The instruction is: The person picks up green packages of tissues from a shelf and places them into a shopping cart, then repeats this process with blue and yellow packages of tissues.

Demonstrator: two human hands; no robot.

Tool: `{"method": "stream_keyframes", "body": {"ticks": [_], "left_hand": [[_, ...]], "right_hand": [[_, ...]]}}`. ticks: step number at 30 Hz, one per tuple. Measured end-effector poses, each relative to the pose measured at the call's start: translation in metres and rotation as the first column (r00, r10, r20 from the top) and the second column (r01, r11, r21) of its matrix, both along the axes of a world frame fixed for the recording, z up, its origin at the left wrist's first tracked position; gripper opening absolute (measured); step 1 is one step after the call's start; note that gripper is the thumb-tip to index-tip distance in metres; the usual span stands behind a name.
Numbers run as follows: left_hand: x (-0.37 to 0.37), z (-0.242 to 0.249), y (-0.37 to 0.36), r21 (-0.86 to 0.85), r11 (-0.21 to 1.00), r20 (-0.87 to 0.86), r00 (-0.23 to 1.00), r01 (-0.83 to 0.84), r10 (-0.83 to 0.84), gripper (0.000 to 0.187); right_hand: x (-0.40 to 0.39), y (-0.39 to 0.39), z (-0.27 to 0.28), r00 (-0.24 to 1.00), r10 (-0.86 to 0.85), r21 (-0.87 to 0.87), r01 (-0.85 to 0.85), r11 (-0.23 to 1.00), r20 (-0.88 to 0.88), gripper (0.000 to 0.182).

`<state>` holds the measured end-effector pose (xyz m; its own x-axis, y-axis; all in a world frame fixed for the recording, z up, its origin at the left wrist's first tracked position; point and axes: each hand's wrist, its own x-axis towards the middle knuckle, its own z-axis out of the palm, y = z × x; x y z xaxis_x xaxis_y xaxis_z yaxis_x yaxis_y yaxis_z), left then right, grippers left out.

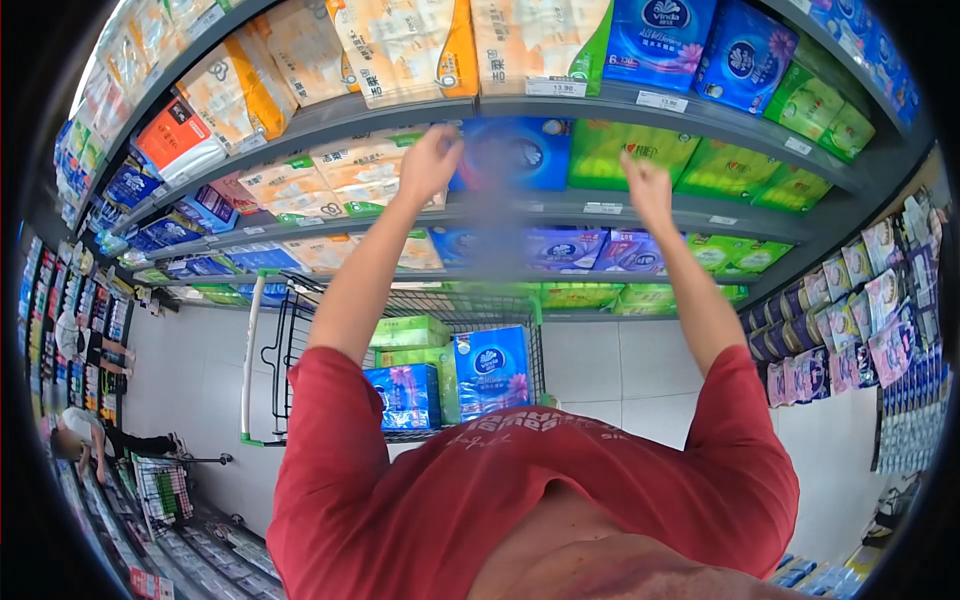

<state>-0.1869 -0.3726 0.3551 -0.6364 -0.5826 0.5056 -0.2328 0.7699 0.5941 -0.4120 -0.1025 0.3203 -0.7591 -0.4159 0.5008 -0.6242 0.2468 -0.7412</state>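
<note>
Grey shelf edges (pixel 610 97) run near both hands (pixel 432 160) (pixel 648 187), floor (pixel 640 370) spreading beside the cart (pixel 537 360).

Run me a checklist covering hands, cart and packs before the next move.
1. Left hand and right hand in view: ok, both raised before the shelves.
2. Right hand touching the green shelf pack: cannot tell.
3. Clear view between the hands: not ok, a blur covers part of the blue shelf pack.
4. Shopping cart close by: ok, near the lower shelves.
5. Cart empty: not ok, blue packs and green packs inside.
</note>
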Motion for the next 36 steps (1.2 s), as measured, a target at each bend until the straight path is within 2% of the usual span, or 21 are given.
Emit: {"method": "stream_keyframes", "body": {"ticks": [2, 4, 5, 7, 8, 10, 11, 13, 14, 15, 17, 20, 22, 26, 28, 32, 36], "left_hand": [[-0.032, 0.049, 0.008, -0.129, 0.990, -0.078, 0.995, 0.050, -0.060, 0.032], [-0.064, 0.074, 0.006, -0.278, 0.958, -0.226, 0.965, 0.068, -0.134, 0.034], [-0.077, 0.085, 0.005, -0.282, 0.958, -0.230, 0.965, 0.056, -0.124, 0.034], [-0.096, 0.101, 0.002, -0.325, 0.944, -0.332, 0.928, 0.056, -0.169, 0.033], [-0.103, 0.105, 0.001, -0.332, 0.942, -0.335, 0.928, 0.045, -0.163, 0.033], [-0.115, 0.106, -0.004, -0.088, 0.995, -0.397, 0.918, -0.041, 0.003, 0.028], [-0.117, 0.105, -0.007, -0.091, 0.995, -0.400, 0.916, -0.047, 0.007, 0.028], [-0.121, 0.104, -0.014, -0.040, 0.997, -0.418, 0.907, -0.065, 0.043, 0.032], [-0.121, 0.103, -0.016, -0.041, 0.997, -0.417, 0.908, -0.068, 0.045, 0.032], [-0.121, 0.101, -0.018, -0.074, 0.993, -0.391, 0.919, -0.091, 0.056, 0.034], [-0.125, 0.099, -0.020, -0.108, 0.988, -0.362, 0.930, -0.113, 0.067, 0.037], [-0.134, 0.093, -0.019, -0.121, 0.977, -0.411, 0.905, -0.176, 0.113, 0.041], [-0.133, 0.101, -0.010, 0.000, 0.989, -0.266, 0.954, -0.146, 0.141, 0.045], [-0.135, 0.117, -0.005, 0.105, 0.985, -0.247, 0.956, -0.135, 0.157, 0.046], [-0.137, 0.121, -0.006, 0.213, 0.975, -0.234, 0.965, -0.066, 0.117, 0.046], [-0.138, 0.119, -0.007, 0.152, 0.988, -0.357, 0.933, 0.023, 0.034, 0.049], [-0.138, 0.116, 0.012, 0.109, 0.993, -0.449, 0.893, 0.046, 0.008, 0.040]], "right_hand": [[-0.016, -0.026, 0.059, 0.978, 0.049, -0.129, -0.076, 0.989, -0.204, 0.053], [-0.023, -0.047, 0.106, 0.984, 0.027, -0.104, -0.046, 0.993, -0.177, 0.045], [-0.036, -0.059, 0.116, 0.983, 0.037, -0.108, -0.057, 0.993, -0.182, 0.045], [-0.063, -0.087, 0.134, 0.925, -0.092, -0.161, 0.034, 0.986, -0.368, 0.057], [-0.074, -0.100, 0.140, 0.924, -0.086, -0.168, 0.024, 0.985, -0.372, 0.057], [-0.088, -0.119, 0.147, 0.928, -0.094, -0.106, 0.059, 0.993, -0.361, 0.076], [-0.095, -0.124, 0.147, 0.927, -0.089, -0.110, 0.053, 0.993, -0.364, 0.076], [-0.078, -0.125, 0.159, 0.984, 0.105, -0.008, -0.107, 0.994, -0.147, 0.079], [-0.066, -0.120, 0.166, 0.975, 0.206, -0.014, -0.208, 0.978, -0.085, 0.074], [-0.072, -0.124, 0.164, 0.974, 0.209, -0.016, -0.211, 0.977, -0.082, 0.074], [-0.087, -0.135, 0.158, 0.910, 0.403, -0.036, -0.408, 0.912, -0.092, 0.072], [-0.102, -0.143, 0.150, 0.912, 0.409, -0.037, -0.410, 0.911, -0.027, 0.068], [-0.091, -0.135, 0.158, 0.906, 0.424, -0.038, -0.423, 0.905, -0.002, 0.069], [-0.099, -0.140, 0.156, 0.915, 0.397, -0.053, -0.394, 0.918, 0.070, 0.068], [-0.097, -0.137, 0.158, 0.915, 0.400, -0.062, -0.396, 0.916, 0.055, 0.070], [-0.099, -0.131, 0.154, 0.924, 0.376, -0.076, -0.371, 0.926, 0.065, 0.072], [-0.112, -0.121, 0.145, 0.923, 0.384, -0.112, -0.382, 0.917, -0.005, 0.069]]}}
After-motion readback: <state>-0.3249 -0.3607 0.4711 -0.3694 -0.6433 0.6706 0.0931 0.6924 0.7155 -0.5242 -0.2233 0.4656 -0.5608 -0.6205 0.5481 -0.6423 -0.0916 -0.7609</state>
